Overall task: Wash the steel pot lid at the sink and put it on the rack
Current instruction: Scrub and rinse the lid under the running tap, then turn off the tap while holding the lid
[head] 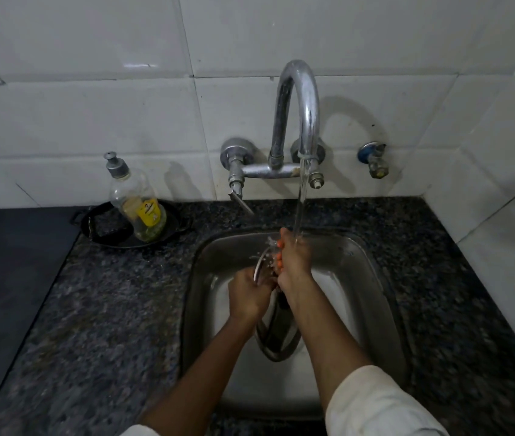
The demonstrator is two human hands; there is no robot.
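Observation:
The steel pot lid stands on edge between my two hands, over the steel sink. Only its thin curved rim shows; the rest is hidden behind my hands. My left hand grips the lid's lower rim. My right hand presses flat against the lid's other face, fingers pointing up. Water runs from the curved tap onto my right hand and the lid, splashing. No rack is in view.
A dish-soap bottle stands in a black pan on the dark granite counter, left of the sink. A round steel vessel lies in the basin under my forearms. A small valve juts from the tiled wall.

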